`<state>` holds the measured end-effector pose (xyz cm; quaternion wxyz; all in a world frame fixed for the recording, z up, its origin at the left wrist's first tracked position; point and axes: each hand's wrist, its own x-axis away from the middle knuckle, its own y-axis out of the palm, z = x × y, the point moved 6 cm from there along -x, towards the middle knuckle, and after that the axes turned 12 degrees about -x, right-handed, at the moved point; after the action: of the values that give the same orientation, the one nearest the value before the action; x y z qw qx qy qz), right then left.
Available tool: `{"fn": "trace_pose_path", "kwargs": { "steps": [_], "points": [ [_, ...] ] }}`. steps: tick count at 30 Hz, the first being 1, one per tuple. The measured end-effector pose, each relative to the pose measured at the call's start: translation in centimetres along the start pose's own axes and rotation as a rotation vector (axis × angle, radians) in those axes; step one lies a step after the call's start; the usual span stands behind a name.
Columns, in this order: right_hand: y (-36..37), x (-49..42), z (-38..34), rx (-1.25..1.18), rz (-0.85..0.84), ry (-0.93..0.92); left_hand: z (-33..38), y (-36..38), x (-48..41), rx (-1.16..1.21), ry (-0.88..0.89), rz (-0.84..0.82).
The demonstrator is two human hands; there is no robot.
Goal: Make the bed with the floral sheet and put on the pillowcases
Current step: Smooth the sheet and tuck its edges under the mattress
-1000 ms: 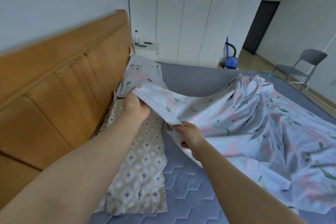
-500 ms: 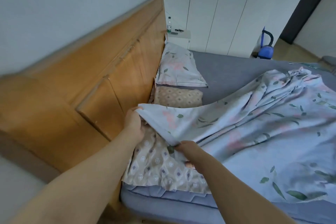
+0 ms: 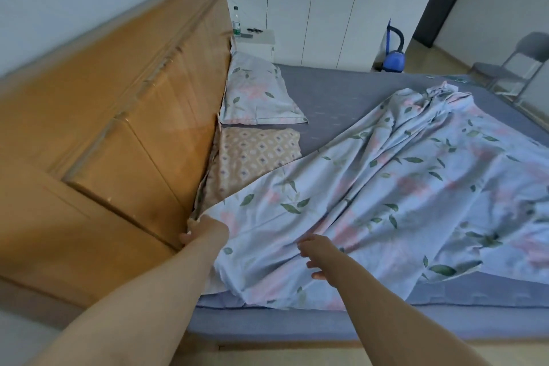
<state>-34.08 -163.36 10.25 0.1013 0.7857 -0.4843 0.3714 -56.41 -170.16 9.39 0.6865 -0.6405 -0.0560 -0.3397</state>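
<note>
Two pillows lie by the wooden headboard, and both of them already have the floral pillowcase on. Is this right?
Not quite. Two pillows do lie by the wooden headboard, but only the far pillow is in floral fabric. The near pillow shows a beige diamond pattern, and the floral sheet covers its near part. The head view shows this.

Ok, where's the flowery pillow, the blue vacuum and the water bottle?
floral pillow (image 3: 258, 95): head view, middle of top.
blue vacuum cleaner (image 3: 393, 61): head view, round body.
water bottle (image 3: 236, 25): head view, green label.
</note>
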Motion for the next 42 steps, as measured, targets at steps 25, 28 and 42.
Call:
{"fn": "trace_pose_path", "kwargs": {
  "steps": [25,28,42],
  "points": [
    [-42.1,-2.4,18.4,0.116,0.152,0.09,32.7,28.9,25.0,-0.282,0.754,-0.17],
    [-45.1,-5.9,19.3,0.164,0.141,0.091,36.0,32.4,24.0,-0.356,0.776,-0.155],
    [-54.0,-27.1,23.8,1.049,0.096,-0.057,47.4,52.3,18.1,-0.855,0.935,-0.215]
  ]
}}
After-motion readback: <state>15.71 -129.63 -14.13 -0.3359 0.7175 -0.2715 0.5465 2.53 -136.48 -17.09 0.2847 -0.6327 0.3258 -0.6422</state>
